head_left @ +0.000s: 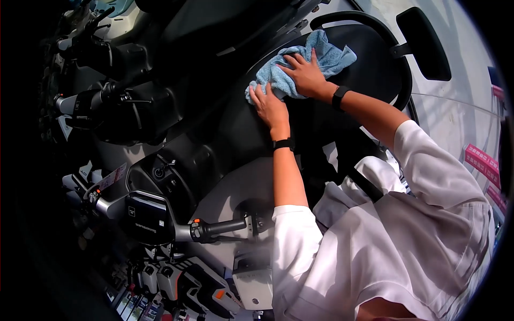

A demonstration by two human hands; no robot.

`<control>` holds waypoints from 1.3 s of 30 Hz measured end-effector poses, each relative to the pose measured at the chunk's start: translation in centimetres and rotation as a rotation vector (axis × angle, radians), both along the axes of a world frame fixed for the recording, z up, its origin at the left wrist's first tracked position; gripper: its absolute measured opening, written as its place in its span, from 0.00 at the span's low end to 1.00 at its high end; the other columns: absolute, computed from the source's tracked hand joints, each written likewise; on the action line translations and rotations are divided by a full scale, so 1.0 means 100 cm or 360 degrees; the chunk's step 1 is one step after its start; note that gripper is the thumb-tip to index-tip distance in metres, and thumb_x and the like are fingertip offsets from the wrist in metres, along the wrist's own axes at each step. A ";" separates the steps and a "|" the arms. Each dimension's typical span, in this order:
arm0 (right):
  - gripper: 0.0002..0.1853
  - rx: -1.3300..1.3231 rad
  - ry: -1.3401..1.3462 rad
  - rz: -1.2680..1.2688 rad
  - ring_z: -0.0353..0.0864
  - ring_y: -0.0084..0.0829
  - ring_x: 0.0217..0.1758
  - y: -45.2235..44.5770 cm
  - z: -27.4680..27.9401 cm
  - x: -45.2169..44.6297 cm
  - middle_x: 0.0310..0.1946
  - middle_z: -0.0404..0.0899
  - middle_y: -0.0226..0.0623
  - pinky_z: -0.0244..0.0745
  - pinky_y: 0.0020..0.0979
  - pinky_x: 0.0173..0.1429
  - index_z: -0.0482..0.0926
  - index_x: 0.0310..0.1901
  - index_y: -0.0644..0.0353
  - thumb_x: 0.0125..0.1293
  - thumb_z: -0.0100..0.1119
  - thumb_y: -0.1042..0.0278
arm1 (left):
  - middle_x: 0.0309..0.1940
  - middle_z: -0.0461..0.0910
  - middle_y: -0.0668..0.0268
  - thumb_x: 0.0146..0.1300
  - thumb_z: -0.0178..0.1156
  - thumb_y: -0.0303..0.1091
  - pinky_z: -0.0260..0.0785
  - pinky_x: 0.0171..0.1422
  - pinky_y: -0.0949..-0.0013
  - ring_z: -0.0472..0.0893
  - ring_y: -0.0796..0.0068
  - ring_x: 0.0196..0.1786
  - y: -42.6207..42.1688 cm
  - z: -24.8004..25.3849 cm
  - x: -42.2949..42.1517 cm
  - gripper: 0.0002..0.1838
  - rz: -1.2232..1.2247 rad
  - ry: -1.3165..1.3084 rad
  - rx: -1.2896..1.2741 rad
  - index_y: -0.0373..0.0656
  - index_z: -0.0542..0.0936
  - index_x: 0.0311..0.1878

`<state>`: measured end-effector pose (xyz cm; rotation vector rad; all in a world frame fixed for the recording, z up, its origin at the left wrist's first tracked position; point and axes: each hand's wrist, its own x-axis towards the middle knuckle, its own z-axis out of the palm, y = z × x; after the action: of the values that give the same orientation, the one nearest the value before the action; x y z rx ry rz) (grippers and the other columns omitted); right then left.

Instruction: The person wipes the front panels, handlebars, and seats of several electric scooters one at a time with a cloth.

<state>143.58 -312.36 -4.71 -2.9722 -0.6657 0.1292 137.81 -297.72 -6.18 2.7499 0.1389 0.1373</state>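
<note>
A crumpled light blue towel (334, 59) lies across the black seat (369, 48) of a scooter. My right hand (306, 76) rests flat on the middle of the towel, its fingers spread. On the towel's near left end, the fingers of my left hand (272, 111) press down, stretched out and slightly apart. Both palms face the seat, so the undersides of the hands are hidden. A black band circles each wrist.
The scooter's handlebar (225, 227) and dark display (147, 216) stand at lower left. A black grab rail (405, 80) curves around the seat's end, beside a backrest pad (423, 43). More scooters (115, 109) are parked at left. Pink signs (482, 163) show at right.
</note>
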 end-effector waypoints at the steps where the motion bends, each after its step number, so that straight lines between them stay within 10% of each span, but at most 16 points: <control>1: 0.32 0.0046 0.0026 0.0031 0.60 0.41 0.73 0.023 -0.005 -0.008 0.69 0.63 0.39 0.40 0.77 0.71 0.68 0.69 0.41 0.61 0.60 0.61 | 0.64 0.68 0.57 0.59 0.59 0.21 0.64 0.71 0.54 0.58 0.51 0.75 0.019 0.002 -0.012 0.22 0.0063 0.0011 0.0011 0.42 0.76 0.58; 13: 0.39 0.0325 0.0351 0.0444 0.56 0.43 0.75 0.098 0.002 -0.104 0.72 0.59 0.39 0.56 0.71 0.68 0.62 0.73 0.39 0.58 0.60 0.71 | 0.55 0.69 0.52 0.55 0.65 0.24 0.64 0.68 0.52 0.66 0.47 0.64 0.075 0.014 -0.147 0.17 0.0537 -0.0095 -0.0070 0.38 0.78 0.50; 16: 0.25 0.0426 0.0501 0.0492 0.61 0.42 0.73 0.028 0.003 -0.126 0.70 0.63 0.41 0.65 0.54 0.65 0.74 0.57 0.57 0.55 0.62 0.71 | 0.46 0.70 0.56 0.51 0.67 0.29 0.71 0.56 0.53 0.70 0.51 0.53 0.033 0.008 -0.165 0.17 0.0349 0.0068 -0.0116 0.45 0.77 0.45; 22: 0.16 0.0282 0.0417 0.0423 0.65 0.39 0.70 -0.059 0.020 -0.157 0.66 0.69 0.40 0.66 0.47 0.65 0.77 0.49 0.59 0.57 0.60 0.69 | 0.40 0.70 0.58 0.47 0.68 0.32 0.72 0.52 0.54 0.71 0.52 0.48 -0.031 0.017 -0.161 0.16 -0.0033 0.0295 -0.0081 0.47 0.76 0.40; 33: 0.13 0.0326 0.0144 -0.0205 0.67 0.40 0.70 -0.226 0.053 -0.158 0.63 0.71 0.40 0.68 0.42 0.68 0.76 0.44 0.61 0.56 0.60 0.72 | 0.53 0.68 0.55 0.41 0.73 0.34 0.62 0.64 0.48 0.67 0.49 0.61 -0.182 0.037 -0.117 0.33 -0.0730 0.0291 -0.0344 0.44 0.72 0.55; 39: 0.36 0.0640 0.0101 -0.0807 0.62 0.51 0.73 -0.274 0.047 -0.143 0.70 0.61 0.46 0.64 0.44 0.72 0.64 0.68 0.59 0.57 0.63 0.67 | 0.65 0.61 0.50 0.46 0.70 0.33 0.57 0.68 0.42 0.57 0.43 0.72 -0.256 0.034 -0.071 0.36 -0.0896 0.0246 -0.0457 0.42 0.69 0.61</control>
<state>129.25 -339.73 0.03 -2.6267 0.0789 0.0432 130.69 -323.35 -2.79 2.4029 -0.5297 -0.2301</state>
